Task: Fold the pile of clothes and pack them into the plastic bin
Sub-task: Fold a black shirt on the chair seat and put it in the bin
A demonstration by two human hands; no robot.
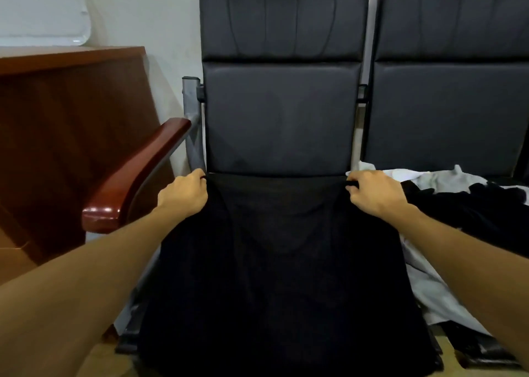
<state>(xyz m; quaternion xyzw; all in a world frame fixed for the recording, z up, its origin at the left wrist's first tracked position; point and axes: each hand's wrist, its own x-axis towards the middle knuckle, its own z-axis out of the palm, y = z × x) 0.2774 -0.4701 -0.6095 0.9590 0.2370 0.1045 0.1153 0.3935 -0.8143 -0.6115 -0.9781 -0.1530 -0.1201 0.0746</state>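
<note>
Between the two hands a black fabric garment (274, 262) lies spread flat over the dark padded chair seat, the left hand (184, 195) and right hand (372, 195) each pinching a top corner; a heap of white and black clothes (446, 205) sits just right of the right hand.

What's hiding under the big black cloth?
The black cloth lies spread over the chair's seat, which it covers fully. Only the backrest and armrest show. Anything else beneath cannot be seen.

Can't read a thing here tbh: no text, logo or number on the black garment (280, 276), the chairs (282, 113) or the pile (446, 202).
</note>
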